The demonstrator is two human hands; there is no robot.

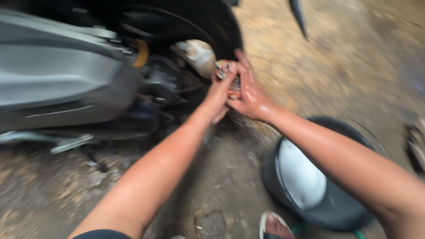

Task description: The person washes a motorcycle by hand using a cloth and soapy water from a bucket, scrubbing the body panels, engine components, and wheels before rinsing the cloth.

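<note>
Both your hands meet at the black rubber rear tyre (221, 26) of a grey scooter (57, 75): left hand (219, 95) and right hand (250, 95) are closed together around a crumpled, multicoloured wet rag (226, 71), pressed beside the wheel. Keep both grips firm and press evenly. A black bucket (327, 212) sits near your sandalled foot (274, 225).

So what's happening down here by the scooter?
A person crouches on wet dirt ground beside a grey scooter. Both hands, the left hand and the right hand, press a crumpled, colourful rag against the rear tyre. The picture is blurred, so the grip is unclear. A black bucket with soapy water stands by the person's sandalled foot.
</note>
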